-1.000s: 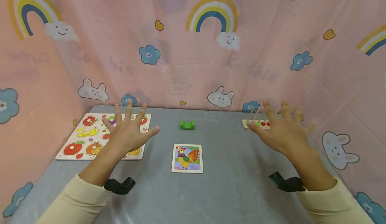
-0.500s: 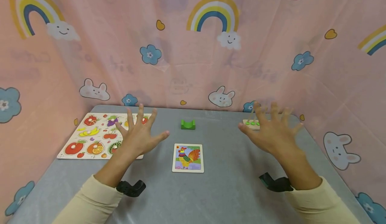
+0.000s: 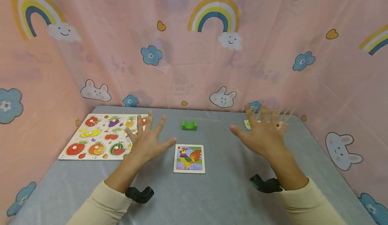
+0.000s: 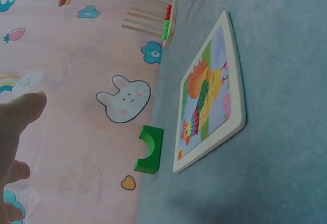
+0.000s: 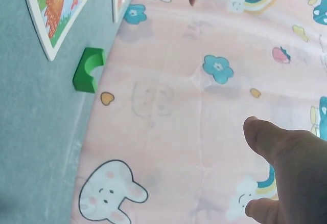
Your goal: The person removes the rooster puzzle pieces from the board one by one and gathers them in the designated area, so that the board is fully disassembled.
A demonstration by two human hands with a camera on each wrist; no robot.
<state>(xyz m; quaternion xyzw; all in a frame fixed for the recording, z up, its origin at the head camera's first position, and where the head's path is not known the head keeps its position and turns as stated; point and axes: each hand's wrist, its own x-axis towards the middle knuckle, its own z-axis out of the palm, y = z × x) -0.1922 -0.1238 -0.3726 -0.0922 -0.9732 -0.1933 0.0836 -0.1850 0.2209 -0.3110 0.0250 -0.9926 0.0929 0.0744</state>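
My left hand is held above the table with fingers spread, between the fruit puzzle board and the rooster puzzle; it holds nothing. My right hand, also spread and holding nothing, hovers in front of a wooden peg board and hides part of it. Thin upright sticks and small green and red pieces show on that board. Flat in a pale frame, the rooster puzzle lies at the table's middle. Behind it stands a green block with a curved notch, seen also in both wrist views.
The grey table is bordered at the back and sides by a pink printed curtain. On the fruit board are several fruit pieces, some with knobs. Each wrist wears a black strap mount.
Both hands have moved inward toward the table's middle and slightly lower, fingers still spread. More of the fruit board shows now. The puzzles, green block and peg board have stayed in place.
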